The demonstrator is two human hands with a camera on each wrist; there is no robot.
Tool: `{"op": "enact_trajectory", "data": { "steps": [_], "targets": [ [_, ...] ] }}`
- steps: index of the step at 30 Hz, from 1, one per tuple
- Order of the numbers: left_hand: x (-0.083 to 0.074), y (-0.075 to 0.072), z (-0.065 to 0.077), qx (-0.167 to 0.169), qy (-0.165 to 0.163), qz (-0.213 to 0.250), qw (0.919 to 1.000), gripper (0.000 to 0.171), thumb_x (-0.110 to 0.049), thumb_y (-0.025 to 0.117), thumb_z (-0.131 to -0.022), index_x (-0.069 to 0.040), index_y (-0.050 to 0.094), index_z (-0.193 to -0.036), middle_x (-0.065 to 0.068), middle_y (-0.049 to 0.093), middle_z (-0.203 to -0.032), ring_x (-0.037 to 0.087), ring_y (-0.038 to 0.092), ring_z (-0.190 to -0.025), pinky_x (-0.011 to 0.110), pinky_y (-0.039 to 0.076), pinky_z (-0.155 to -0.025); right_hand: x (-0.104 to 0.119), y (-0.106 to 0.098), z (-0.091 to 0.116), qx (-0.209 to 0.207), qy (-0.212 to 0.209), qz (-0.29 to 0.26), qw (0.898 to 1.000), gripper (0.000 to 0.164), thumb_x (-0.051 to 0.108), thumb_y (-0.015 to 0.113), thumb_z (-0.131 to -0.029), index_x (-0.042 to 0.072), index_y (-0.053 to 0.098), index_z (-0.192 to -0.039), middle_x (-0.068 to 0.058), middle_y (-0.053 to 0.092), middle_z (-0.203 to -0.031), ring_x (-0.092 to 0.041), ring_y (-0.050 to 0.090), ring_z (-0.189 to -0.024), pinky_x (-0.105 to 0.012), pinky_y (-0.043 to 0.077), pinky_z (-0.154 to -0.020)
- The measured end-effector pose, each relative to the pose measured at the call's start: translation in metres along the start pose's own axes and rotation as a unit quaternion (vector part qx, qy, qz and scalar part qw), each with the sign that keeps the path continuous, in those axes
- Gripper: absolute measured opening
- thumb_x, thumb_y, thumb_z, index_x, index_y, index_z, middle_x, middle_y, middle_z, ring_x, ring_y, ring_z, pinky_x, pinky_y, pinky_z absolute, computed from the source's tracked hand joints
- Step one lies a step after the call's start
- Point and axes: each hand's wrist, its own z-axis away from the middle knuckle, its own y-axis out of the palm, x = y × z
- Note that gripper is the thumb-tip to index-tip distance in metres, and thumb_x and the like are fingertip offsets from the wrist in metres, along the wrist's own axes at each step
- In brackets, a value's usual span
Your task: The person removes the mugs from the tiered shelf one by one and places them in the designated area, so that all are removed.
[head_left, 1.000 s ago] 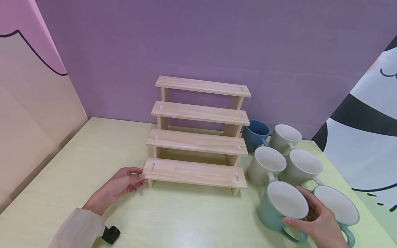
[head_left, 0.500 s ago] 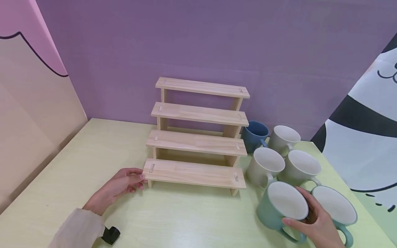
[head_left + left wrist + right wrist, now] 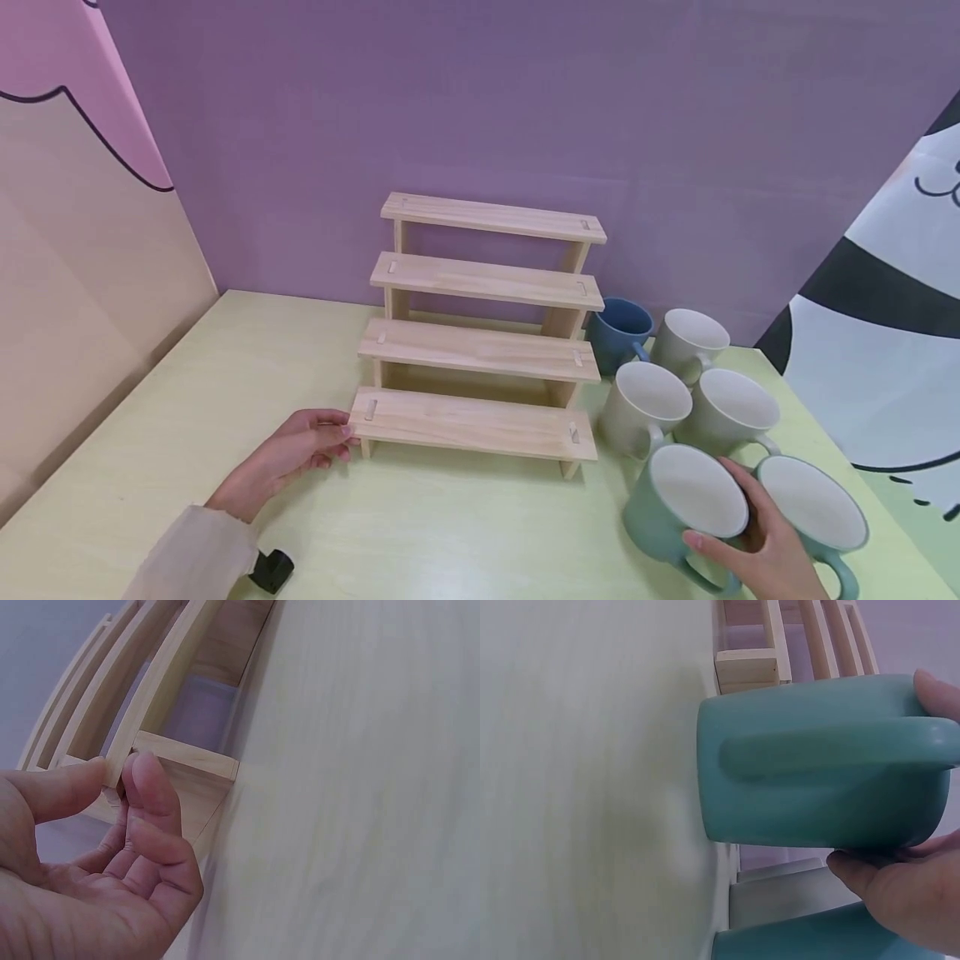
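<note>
A light wooden rack (image 3: pixel 472 423) with several stepped shelves stands mid-table in the head view. My left hand (image 3: pixel 303 446) pinches the left end of its lowest shelf; the left wrist view has the thumb on top and the fingers (image 3: pixel 154 787) underneath. At the right front is a green mug (image 3: pixel 652 517) with a white inside. My right hand (image 3: pixel 768 537) grips it near the rim, thumb by the handle side and fingers on the far right side. In the right wrist view the green mug (image 3: pixel 810 802) stands upright, its base right at the table surface.
A second green mug (image 3: pixel 813 508) stands just right of my right hand. Behind are three pale mugs (image 3: pixel 647 398) and a blue mug (image 3: pixel 615 333) near the rack's right side. A purple wall (image 3: pixel 495 100) closes off the back of the table (image 3: pixel 480 533).
The head view has shifted slightly, moving the whole scene a little in the picture. Both hands keep their holds, on the rack and on the green mug.
</note>
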Motion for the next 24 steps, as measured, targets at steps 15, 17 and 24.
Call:
{"op": "enact_trajectory", "data": {
  "steps": [15,17,24],
  "targets": [
    [-0.003,0.000,-0.001,-0.025,-0.009,-0.027,0.9993,0.047,-0.012,0.052,-0.096,0.016,0.039,-0.131,-0.006,0.068,-0.089,0.005,0.059,-0.071,0.020,0.040,-0.059,0.008,0.001,0.001,-0.015,-0.026,0.008,1.000,0.099,0.027,0.073,-0.084,0.002,0.004,-0.151,-0.028,0.027,-0.145,0.019,0.036,-0.095,0.000,0.031,-0.072],
    [-0.004,0.001,0.000,-0.035,-0.016,-0.045,0.9982,0.044,-0.013,0.053,-0.096,0.014,0.043,-0.129,-0.004,0.069,-0.090,0.007,0.059,-0.072,0.022,0.040,-0.059,0.010,0.001,0.000,-0.014,-0.027,0.024,0.999,0.100,0.030,0.072,-0.085,0.004,0.003,-0.151,-0.027,0.025,-0.148,0.002,0.043,-0.111,-0.004,0.035,-0.080],
    [-0.015,0.002,0.005,-0.064,-0.012,-0.145,0.9872,0.035,-0.014,0.057,-0.093,0.008,0.054,-0.120,0.005,0.066,-0.093,0.013,0.060,-0.073,0.027,0.040,-0.060,0.026,-0.006,0.002,-0.010,-0.043,0.072,0.996,0.102,0.040,0.070,-0.084,0.007,0.002,-0.152,-0.028,0.016,-0.152,-0.049,0.026,-0.129,-0.069,0.027,-0.097]
  ]
}}
